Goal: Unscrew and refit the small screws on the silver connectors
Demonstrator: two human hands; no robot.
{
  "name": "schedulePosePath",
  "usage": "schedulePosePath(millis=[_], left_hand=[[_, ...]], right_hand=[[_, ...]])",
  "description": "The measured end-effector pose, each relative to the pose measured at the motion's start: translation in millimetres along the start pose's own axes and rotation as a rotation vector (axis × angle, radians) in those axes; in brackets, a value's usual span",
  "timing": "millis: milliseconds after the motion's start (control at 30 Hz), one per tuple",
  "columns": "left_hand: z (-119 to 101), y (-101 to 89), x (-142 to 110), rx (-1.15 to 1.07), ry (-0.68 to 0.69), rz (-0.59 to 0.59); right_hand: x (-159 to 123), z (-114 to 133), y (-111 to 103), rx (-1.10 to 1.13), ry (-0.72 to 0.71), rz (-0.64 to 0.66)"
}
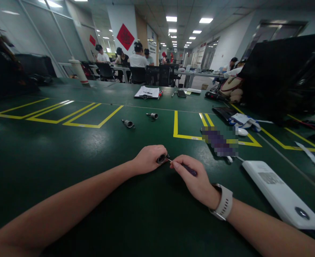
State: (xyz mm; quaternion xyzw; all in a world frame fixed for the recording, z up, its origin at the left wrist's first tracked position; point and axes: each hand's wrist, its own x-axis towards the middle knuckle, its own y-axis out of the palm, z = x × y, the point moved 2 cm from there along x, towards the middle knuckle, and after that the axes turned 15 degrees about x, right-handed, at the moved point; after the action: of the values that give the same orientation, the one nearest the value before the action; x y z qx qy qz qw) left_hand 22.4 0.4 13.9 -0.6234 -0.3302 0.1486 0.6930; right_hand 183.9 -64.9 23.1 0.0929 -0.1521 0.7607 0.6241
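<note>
My left hand (148, 159) is closed around a small metal cylindrical part (161, 159), pressing it down on the green table (66, 150). My right hand (193, 176) pinches a thin dark-handled screwdriver (185, 167), and its tip touches the side of that part. A white watch sits on my right wrist. Two similar metal parts lie farther back on the table, one (128, 123) to the left and one (152, 115) just right of it.
A white power bank (280, 192) lies at the right. A clipboard with papers (147, 92), pens and a phone (181, 93) lie farther back. Yellow tape lines mark the table. A dark bag (280, 71) stands at the far right. Several people sit at desks behind.
</note>
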Motion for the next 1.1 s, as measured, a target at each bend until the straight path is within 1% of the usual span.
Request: schedulePosePath(millis=[67,200,267,333,400,467,500,600,667,733,767,833,900,1000,1100], left_hand=[[1,0.6,0,-0.008,0.013,0.007],[3,2.3,0,-0.042,0.011,-0.002],[4,3.0,0,-0.055,-0.002,-0.012],[5,3.6,1,-0.063,-0.010,-0.013],[6,3.9,1,-0.068,-0.014,-0.014],[6,3.9,2,-0.071,-0.021,-0.015],[6,3.9,3,-0.070,-0.026,-0.015],[6,4.6,4,-0.045,-0.028,-0.015],[6,5.6,4,-0.012,-0.016,-0.021],[5,6.9,4,0.020,0.006,-0.029],[5,7.4,4,0.034,0.019,-0.034],[5,7.8,4,0.048,0.041,-0.036],[5,7.6,4,0.043,0.045,-0.029],[6,7.1,5,0.014,0.016,-0.013],[7,7.4,6,-0.017,-0.018,-0.015]], right_hand=[[3,-4,-2,0.115,0.073,-0.016],[10,-16,-4,0.510,0.237,-0.078],[13,-21,-3,0.656,0.304,-0.124],[15,-25,-1,0.732,0.349,-0.153],[15,-25,-1,0.743,0.356,-0.151],[14,-22,-3,0.664,0.300,-0.125],[13,-19,-4,0.581,0.248,-0.108],[8,-7,-6,0.219,0.058,-0.039],[6,1,-4,0.003,-0.037,0.019],[5,5,-1,-0.106,-0.079,0.068],[6,5,0,-0.110,-0.071,0.071],[9,2,-1,-0.003,0.010,0.041],[13,-7,-4,0.237,0.152,-0.024],[18,-21,-6,0.613,0.352,-0.124],[21,-29,-7,0.792,0.461,-0.173]])
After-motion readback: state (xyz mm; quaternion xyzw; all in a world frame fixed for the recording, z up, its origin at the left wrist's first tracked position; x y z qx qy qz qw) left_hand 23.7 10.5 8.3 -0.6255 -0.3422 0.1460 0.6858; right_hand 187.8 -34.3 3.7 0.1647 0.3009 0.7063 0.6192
